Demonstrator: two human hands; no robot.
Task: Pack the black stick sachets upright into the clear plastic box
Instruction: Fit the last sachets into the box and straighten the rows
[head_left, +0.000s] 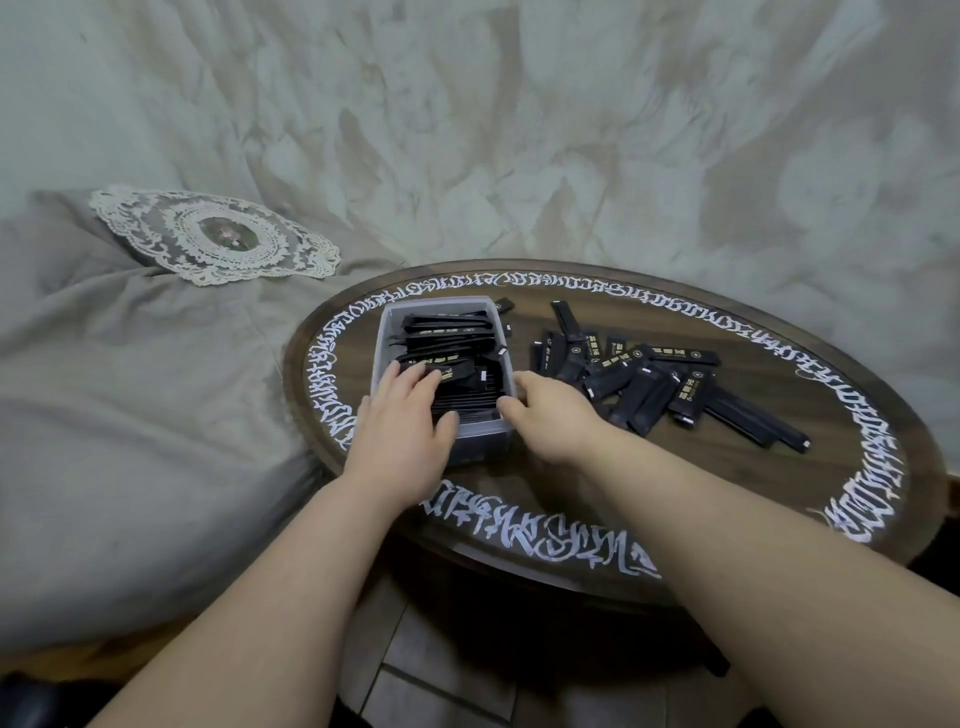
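Both forearms are reaching in from six o'clock, meeting at the clear plastic box, which is sitting at about ten o'clock on the round bench. Left hand is lying over the near-left part of the box, fingers fairly straight and spread across the tops of the black stick sachets inside, thumb at the near rim; it is probably pressing the packed rows together so they stay standing and leave a gap. Right hand is at the box's right wall near the near corner, fingers bent over the rim; whether it is pinching a sachet or only bracing the box I cannot tell. Sachets toward the near end are standing on edge, while those toward twelve o'clock are lying slanted and jumbled, so packing looks partway done.

At three o'clock from the box, a loose pile of sachets is waiting flat on the bench, close enough for the right hand to feed from. Beyond the bench at ten o'clock, a lace doily is resting on a grey bed cover.
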